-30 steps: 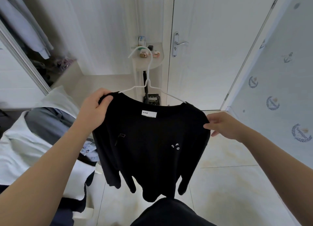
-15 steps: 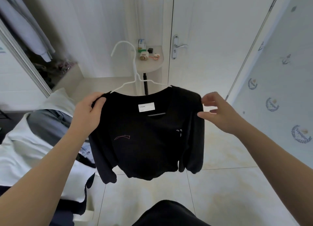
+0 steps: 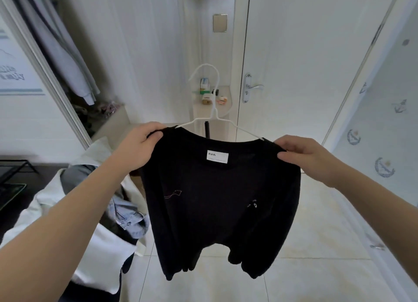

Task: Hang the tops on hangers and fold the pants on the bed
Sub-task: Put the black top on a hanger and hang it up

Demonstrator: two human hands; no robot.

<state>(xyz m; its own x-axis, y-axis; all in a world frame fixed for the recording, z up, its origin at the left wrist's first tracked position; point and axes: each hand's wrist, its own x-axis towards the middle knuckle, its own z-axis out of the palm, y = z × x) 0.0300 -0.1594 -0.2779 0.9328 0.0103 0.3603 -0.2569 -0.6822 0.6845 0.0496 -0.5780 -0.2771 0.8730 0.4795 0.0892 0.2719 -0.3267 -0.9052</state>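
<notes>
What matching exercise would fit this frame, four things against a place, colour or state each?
Things:
1 black top
2 hanger
3 left hand
4 door handle

Descriptions:
a white wire, hook upward
b grips one shoulder of the top
c on the door behind
d held up in the air

Pairs: 1-d; 2-a; 3-b; 4-c

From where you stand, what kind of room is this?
Probably a bedroom: a bed piled with clothes, a wardrobe with hanging clothes, a door. The left hand and right hand hold a black top.
</notes>
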